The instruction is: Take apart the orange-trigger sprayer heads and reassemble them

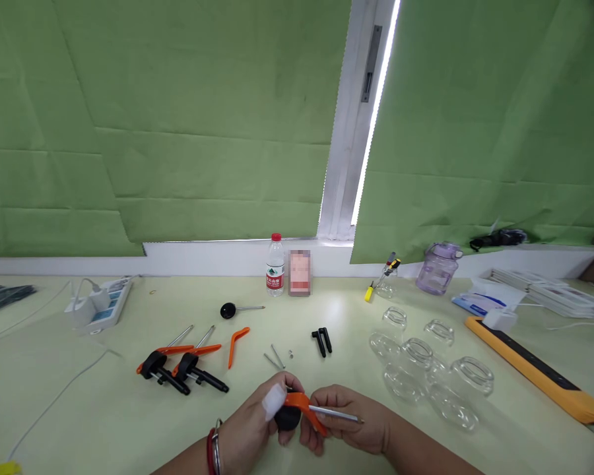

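Low in the middle of the view, my left hand (pixel 250 422) is closed around a black round part (pixel 288 420); white tape wraps one finger. My right hand (pixel 359 419) is closed on a bent orange lever (pixel 297 400) that lies against the black part. A thin metal rod (pixel 334 413) sticks out to the right from the lever. Just beyond the hands lie small metal pins (pixel 277 356) and two black handle pieces (pixel 321 342). Another orange lever (pixel 236 344) rests to the left. My palms hide part of what I hold.
Two similar orange-and-black assemblies (pixel 191 366) lie at left, near a power strip (pixel 111 305). A black-knobbed rod (pixel 228 310), water bottle (pixel 275 267) and phone-like card (pixel 299 272) stand or lie behind. Several clear plastic pieces (pixel 416 353), a purple jug (pixel 438 269) and an orange-black bar (pixel 539 369) occupy the right.
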